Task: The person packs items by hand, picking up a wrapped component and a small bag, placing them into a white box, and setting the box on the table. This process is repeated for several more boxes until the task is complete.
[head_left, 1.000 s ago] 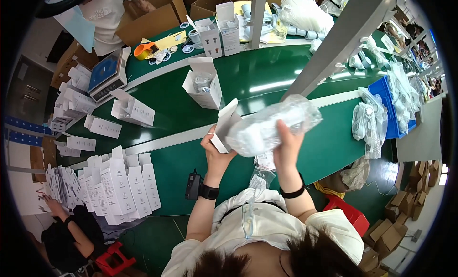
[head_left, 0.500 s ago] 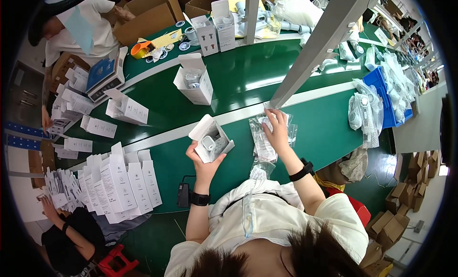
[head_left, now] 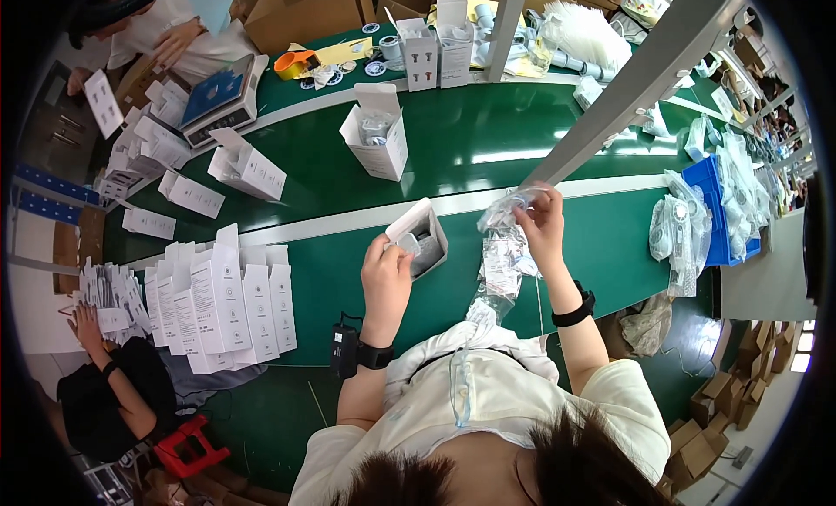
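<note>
An open white carton (head_left: 441, 245) stands tilted on the green bench in front of me, its flap raised. My left hand (head_left: 387, 284) closes its fingers on the carton's left side at the opening. A whitish rounded piece (head_left: 406, 243) shows beside those fingertips, and a grey clear-wrapped item (head_left: 428, 253) lies deeper inside. To the right, my right hand (head_left: 545, 232) pinches a clear plastic bag (head_left: 508, 212) above the bench. Below it lies a pile of flat clear packets (head_left: 500, 266) with printed and silvery contents, reaching toward my lap.
Upright white cartons (head_left: 218, 301) crowd the bench at left. Another open carton (head_left: 380, 145) stands beyond the pale rail. A grey metal post (head_left: 610, 105) slants up at right, near a blue bin (head_left: 716, 201) of bagged parts. Co-workers' hands (head_left: 87, 330) are at far left.
My right hand has lifted a clear bag off the packets. My left hand has shifted from beneath the carton to its opening, and the carton has turned. The far-left co-worker now raises a white carton.
</note>
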